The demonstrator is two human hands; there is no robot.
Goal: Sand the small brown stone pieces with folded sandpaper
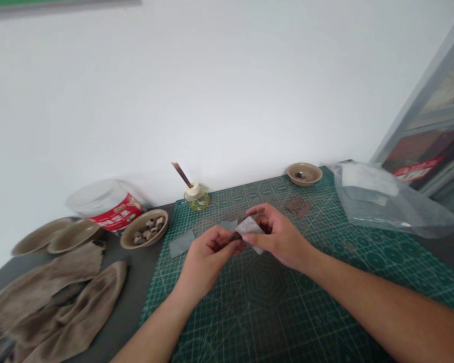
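The left hand (211, 256) pinches a small dark piece (235, 236) against a folded grey sandpaper sheet (248, 227), which the half-curled right hand (279, 237) grips above the green cutting mat (267, 297) — a close, steady pinch suits this.

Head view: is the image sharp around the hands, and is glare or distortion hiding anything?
Head view: light is soft and even, with faint shadows; the left hand and right hand look slightly soft, and the dark object between them is too blurred to identify; the plastic bag shows pale glare; the cutting mat bows from the wide lens.
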